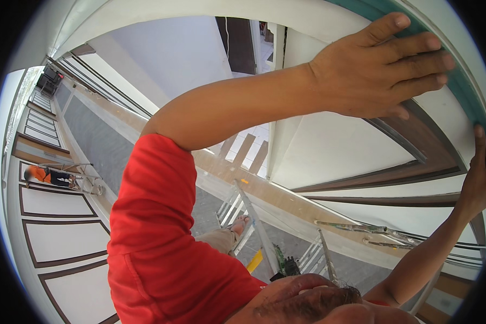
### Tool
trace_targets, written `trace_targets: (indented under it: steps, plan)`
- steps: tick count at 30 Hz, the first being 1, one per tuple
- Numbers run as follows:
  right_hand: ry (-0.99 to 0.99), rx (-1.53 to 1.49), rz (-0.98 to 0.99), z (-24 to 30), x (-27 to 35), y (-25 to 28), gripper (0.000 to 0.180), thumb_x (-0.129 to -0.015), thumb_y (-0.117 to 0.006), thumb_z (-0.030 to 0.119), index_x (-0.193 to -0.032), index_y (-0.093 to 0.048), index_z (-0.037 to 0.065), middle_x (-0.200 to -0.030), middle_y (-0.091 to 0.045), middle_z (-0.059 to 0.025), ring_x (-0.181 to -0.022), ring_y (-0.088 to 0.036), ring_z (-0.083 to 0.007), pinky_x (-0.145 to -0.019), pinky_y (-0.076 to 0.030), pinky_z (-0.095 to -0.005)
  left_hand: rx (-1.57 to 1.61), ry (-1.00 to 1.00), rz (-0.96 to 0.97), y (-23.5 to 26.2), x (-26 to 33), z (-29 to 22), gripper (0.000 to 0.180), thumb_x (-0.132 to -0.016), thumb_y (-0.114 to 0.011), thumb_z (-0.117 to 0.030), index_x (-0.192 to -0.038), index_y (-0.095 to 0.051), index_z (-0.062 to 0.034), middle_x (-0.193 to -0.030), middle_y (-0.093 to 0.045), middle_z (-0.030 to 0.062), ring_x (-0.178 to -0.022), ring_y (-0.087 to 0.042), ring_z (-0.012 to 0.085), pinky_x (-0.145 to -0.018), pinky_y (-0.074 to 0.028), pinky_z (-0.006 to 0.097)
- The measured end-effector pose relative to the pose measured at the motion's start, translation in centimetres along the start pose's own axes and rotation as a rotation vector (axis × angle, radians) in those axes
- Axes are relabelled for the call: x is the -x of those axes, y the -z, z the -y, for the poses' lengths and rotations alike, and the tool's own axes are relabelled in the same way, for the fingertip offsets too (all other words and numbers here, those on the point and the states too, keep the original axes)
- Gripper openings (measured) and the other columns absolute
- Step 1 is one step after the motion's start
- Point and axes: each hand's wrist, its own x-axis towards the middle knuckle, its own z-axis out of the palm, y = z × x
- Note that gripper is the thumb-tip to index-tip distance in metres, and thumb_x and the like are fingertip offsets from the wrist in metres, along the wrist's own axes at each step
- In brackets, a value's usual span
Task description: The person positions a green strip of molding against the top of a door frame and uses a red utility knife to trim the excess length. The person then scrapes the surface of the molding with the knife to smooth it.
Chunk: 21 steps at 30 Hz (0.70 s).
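Observation:
My left hand [386,67] reaches to the upper right, its fingers spread and lying against a teal-green strip [461,89] along the pale surface there. It grips nothing. My right hand [475,181] is up at the right rim of the picture, beside the lower end of the same strip. One of its digits points up along the strip; the rest are lost against a dark shape at the rim, so any hold is hidden. Below me stands a metal stepladder [257,232], with my bare foot [240,224] on it.
At the far left a person in an orange top [40,173] is by another metal ladder [83,178]. White wall panels with dark trim [59,202] line that side. A grey floor strip [100,137] runs below. Metal rails [383,229] lie at lower right.

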Motion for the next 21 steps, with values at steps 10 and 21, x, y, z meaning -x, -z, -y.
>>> trace_targets:
  steps: [10, 21]
  plan:
    - [0.041, -0.02, 0.01, -0.6, -0.1, 0.2, 0.049, -0.074, -0.095, 0.026, -0.095, -0.07, -0.011, -0.066, -0.068, -0.0088, -0.054, -0.057, -0.0103, -0.052, -0.048, -0.0206, -0.434, 0.286, -0.101, 10.6, 10.4, 12.5, 0.086, -0.082, -0.087, -0.026, -0.15, -0.044, 0.0051, -0.154, -0.049, 0.0246, -0.142, -0.046, 0.0412, -0.119, -0.03, 0.056]
    - [-0.77, 0.433, -0.168, 7.7, -2.3, -3.0, 0.054, -0.073, -0.095, 0.033, -0.095, -0.071, -0.011, -0.066, -0.069, -0.0101, -0.052, -0.059, -0.0104, -0.051, -0.049, -0.018, -0.204, 0.133, 0.111, 14.0, 8.7, 18.5, 0.062, -0.074, -0.09, -0.014, -0.131, -0.066, -0.0047, -0.128, -0.071, 0.0159, -0.117, -0.068, 0.0328, -0.107, -0.048, 0.048]
